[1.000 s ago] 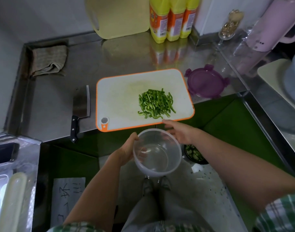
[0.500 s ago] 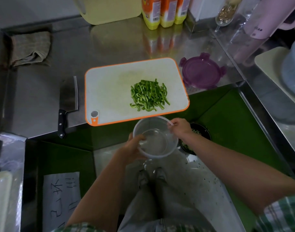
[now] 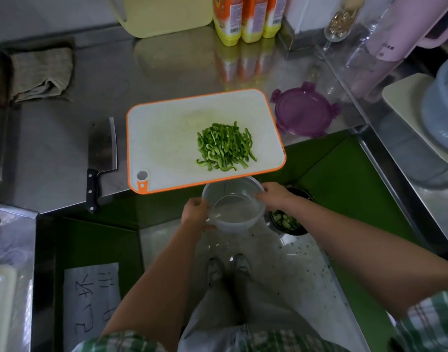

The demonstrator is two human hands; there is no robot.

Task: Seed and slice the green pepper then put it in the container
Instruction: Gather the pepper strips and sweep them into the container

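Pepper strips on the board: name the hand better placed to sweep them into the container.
Probably the right hand: it holds only the container rim, nearest the pepper strips, while the left hand grips its side.

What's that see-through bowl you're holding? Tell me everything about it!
The container is a round, see-through tub, plastic by the look, with a thicker rim and a smaller flat bottom. It is empty, mouth up. The left hand grips its left side and the right hand holds its right rim. It hangs in the air by the near edge of the cutting board; whether they touch is unclear.
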